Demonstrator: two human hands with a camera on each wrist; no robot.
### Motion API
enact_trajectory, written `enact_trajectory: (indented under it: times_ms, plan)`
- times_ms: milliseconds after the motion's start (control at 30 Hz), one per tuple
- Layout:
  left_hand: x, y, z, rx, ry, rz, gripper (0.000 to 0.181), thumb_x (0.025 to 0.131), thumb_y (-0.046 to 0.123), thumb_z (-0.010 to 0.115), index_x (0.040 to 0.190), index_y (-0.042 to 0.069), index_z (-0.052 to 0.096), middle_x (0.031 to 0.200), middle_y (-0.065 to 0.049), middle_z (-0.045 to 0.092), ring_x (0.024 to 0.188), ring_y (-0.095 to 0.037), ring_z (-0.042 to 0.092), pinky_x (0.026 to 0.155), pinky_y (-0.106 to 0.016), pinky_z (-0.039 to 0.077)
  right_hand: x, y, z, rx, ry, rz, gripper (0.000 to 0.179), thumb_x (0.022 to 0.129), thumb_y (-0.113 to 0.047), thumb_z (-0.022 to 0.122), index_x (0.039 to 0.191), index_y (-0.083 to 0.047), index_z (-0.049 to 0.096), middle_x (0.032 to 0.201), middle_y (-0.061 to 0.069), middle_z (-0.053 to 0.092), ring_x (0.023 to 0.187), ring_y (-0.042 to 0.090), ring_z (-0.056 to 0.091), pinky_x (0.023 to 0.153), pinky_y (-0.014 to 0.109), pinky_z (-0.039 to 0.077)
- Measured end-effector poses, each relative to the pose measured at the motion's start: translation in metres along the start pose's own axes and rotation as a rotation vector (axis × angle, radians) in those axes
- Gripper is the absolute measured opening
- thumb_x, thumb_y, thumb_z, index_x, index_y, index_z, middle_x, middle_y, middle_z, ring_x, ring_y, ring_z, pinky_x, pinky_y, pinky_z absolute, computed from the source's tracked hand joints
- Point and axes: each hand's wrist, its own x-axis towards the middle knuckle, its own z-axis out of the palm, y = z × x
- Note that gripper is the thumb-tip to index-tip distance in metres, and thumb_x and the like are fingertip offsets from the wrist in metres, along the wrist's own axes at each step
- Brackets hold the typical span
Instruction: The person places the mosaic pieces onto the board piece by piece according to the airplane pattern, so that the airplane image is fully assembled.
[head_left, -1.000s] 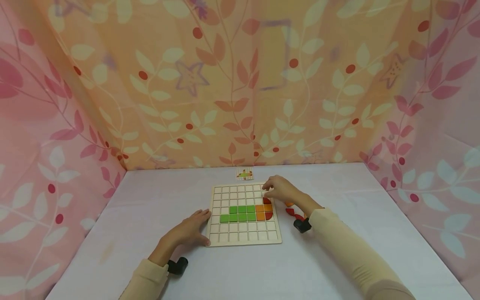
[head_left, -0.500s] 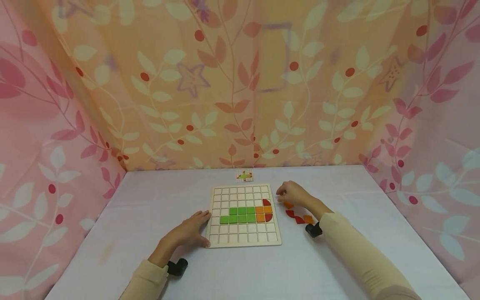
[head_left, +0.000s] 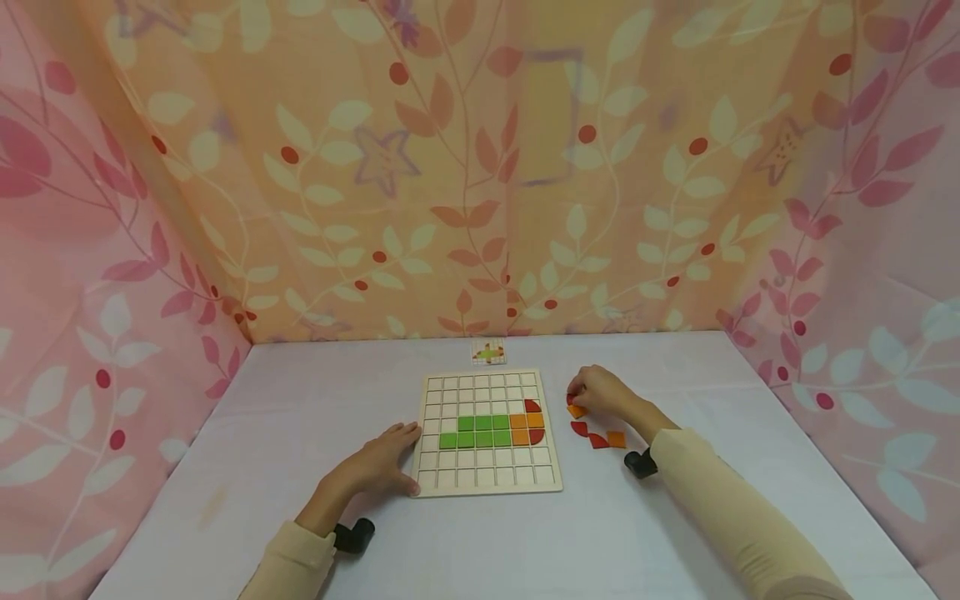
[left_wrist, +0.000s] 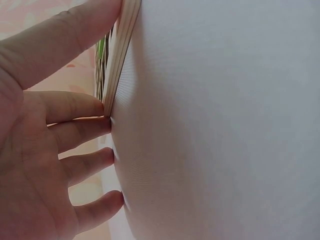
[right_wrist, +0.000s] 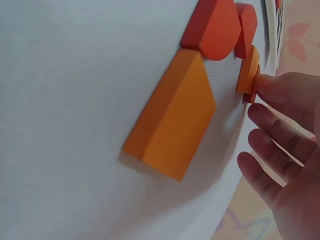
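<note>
A wooden grid board [head_left: 487,477] lies flat, holding green square tiles [head_left: 484,429], orange square tiles [head_left: 520,429] and two red quarter-circle tiles [head_left: 536,436]. My left hand [head_left: 380,461] rests beside it, thumb at the near left corner and fingertips along the left edge; in the left wrist view the left hand [left_wrist: 45,145] has its fingers spread. To the right of the board, my right hand [head_left: 606,390] pinches a small red tile [head_left: 570,400] right against an orange tile [head_left: 576,412]. In the right wrist view the thumb of my right hand [right_wrist: 292,135] meets this red tile [right_wrist: 250,98]; the index finger is hidden.
Two loose red tiles [head_left: 588,436] and an orange tile [head_left: 616,439] lie in a chain near the right wrist. A small pattern card [head_left: 489,352] sits beyond the board. Patterned cloth [head_left: 480,167] walls the white table [head_left: 480,542] at the back and sides.
My right hand has moved from over the board's far right corner, rightward and down to the loose tiles. The left hand has stayed at the board's edge.
</note>
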Motion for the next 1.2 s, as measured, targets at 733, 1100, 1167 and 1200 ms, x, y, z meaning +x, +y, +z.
enact_trajectory:
  times_ms: [733, 1100, 1167, 1200]
  plan:
    - [-0.0019, -0.0007, 0.0042, -0.011, 0.016, -0.011, 0.096, 0.067, 0.024, 0.088, 0.147, 0.001, 0.04, 0.157, -0.015, 0.036, 0.147, -0.039, 0.025, 0.113, -0.064, 0.025, -0.0006, 0.0071, -0.0027, -0.025, 0.034, -0.008, 0.014, 0.082, -0.008, 0.069, 0.093, -0.004, 0.076, 0.091, 0.008, 0.066, 0.083, 0.021, 0.055, 0.084, 0.04, 0.052]
    - [-0.0022, -0.0005, 0.0042, -0.014, 0.013, -0.014, 0.096, 0.067, 0.024, 0.088, 0.147, 0.002, 0.04, 0.157, -0.014, 0.035, 0.148, -0.039, 0.024, 0.114, -0.064, 0.024, 0.0002, 0.006, -0.0025, 0.005, -0.01, 0.022, 0.021, 0.079, -0.001, 0.066, 0.097, -0.005, 0.075, 0.094, 0.007, 0.064, 0.087, 0.022, 0.054, 0.087, 0.042, 0.052]
    - [-0.0023, 0.0, 0.0034, -0.013, 0.014, -0.014, 0.096, 0.067, 0.024, 0.088, 0.147, 0.002, 0.04, 0.157, -0.014, 0.035, 0.148, -0.039, 0.024, 0.114, -0.063, 0.024, 0.0, 0.0049, -0.0041, 0.006, -0.01, 0.017, 0.022, 0.079, 0.001, 0.065, 0.097, -0.004, 0.075, 0.093, 0.007, 0.064, 0.086, 0.022, 0.053, 0.086, 0.041, 0.052]
    - [-0.0022, 0.0002, 0.003, -0.011, 0.014, -0.012, 0.096, 0.067, 0.024, 0.088, 0.147, 0.002, 0.04, 0.157, -0.014, 0.035, 0.148, -0.039, 0.024, 0.114, -0.063, 0.024, 0.0, 0.0041, -0.005, 0.005, -0.01, 0.016, 0.022, 0.079, 0.001, 0.065, 0.097, -0.004, 0.075, 0.093, 0.006, 0.063, 0.087, 0.022, 0.053, 0.086, 0.041, 0.051]
